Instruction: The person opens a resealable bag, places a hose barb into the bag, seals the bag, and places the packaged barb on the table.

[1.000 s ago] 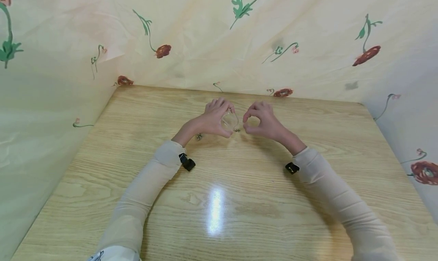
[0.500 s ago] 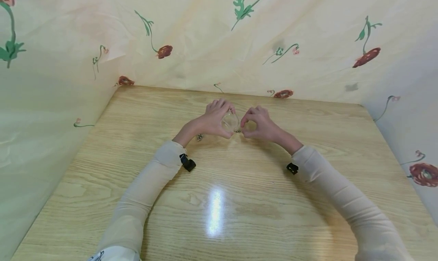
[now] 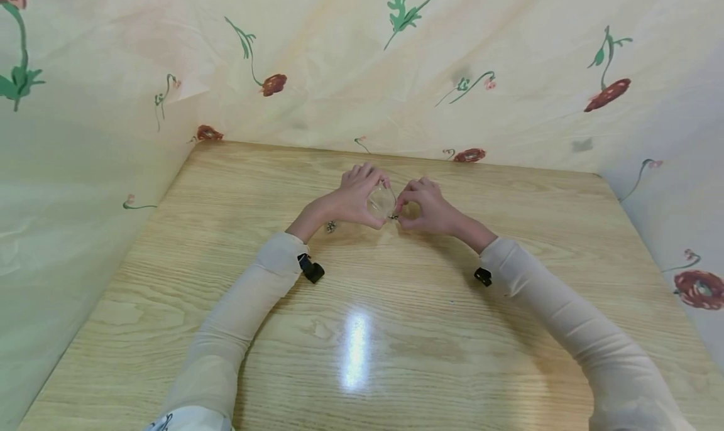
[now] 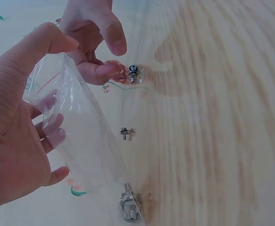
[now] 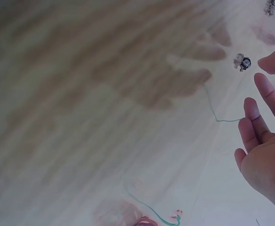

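Note:
My left hand (image 3: 362, 195) holds a clear plastic bag (image 4: 83, 113), its fingers curved round the film. Facing it, my right hand (image 3: 427, 208) has thumb and index finger apart and curved, with nothing between them. Small metal fittings like bolts (image 5: 243, 62) lie on the table right at these fingertips. One more small bolt-like fitting (image 4: 124, 133) appears in the left wrist view. Nearer that camera, a larger cluster of metal fittings (image 4: 129, 207) overlaps the bag's lower corner; in the head view this cluster (image 3: 330, 227) lies beside my left wrist.
The wood-grain table (image 3: 396, 355) spreads out in front of me, with a bright light reflection near its middle. Flower-patterned cloth (image 3: 339, 60) hangs behind it and at both sides. Each wrist carries a black camera mount (image 3: 311, 269).
My right hand has moved left and slightly nearer to me, closing in on the fittings and the bag. My left hand stays in place with the bag.

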Demonstrator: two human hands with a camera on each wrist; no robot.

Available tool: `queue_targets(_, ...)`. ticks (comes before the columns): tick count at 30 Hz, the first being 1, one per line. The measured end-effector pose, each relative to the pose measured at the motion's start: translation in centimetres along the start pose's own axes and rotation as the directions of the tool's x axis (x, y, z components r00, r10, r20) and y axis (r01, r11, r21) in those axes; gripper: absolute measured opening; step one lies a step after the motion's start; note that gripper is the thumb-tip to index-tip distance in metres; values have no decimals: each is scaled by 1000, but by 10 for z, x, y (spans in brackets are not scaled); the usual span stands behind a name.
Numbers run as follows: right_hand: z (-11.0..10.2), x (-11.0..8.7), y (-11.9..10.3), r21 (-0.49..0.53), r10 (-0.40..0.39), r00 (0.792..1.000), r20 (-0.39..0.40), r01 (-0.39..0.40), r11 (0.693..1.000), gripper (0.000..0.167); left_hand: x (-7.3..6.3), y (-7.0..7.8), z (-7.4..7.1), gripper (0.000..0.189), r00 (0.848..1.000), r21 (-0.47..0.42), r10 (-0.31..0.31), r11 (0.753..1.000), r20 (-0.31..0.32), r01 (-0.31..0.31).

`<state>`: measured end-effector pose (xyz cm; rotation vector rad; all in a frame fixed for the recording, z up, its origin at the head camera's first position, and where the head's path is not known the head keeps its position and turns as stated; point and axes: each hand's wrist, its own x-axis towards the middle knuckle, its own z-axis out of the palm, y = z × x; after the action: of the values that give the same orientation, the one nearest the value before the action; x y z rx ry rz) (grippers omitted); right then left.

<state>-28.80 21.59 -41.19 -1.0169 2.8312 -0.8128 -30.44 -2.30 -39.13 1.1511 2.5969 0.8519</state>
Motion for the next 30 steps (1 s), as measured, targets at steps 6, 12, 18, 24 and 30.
queue_targets(6,-1,1,0,5,1,1000,9,-1,1000,14,1,0,0,64,1000,-7,6,1000,0,-6)
queue_targets(12,-1,2,3,-1,12,1000,24,-12,1000,15,1,0,0,64,1000,-9,9,1000,-3,-9)
queue_targets(18,0,3,4,-14,19,999,36,-19,1000,16,2,0,0,65,1000,-1,4,1000,-2,-4)
queue_targets(24,0,2,5,-11,15,999,44,-14,1000,16,2,-1,1,65,1000,1,3,1000,-4,-3)
queue_targets(30,0,2,4,-3,22,998,63,-21,1000,15,1,-1,1,64,1000,-6,0,1000,0,0)
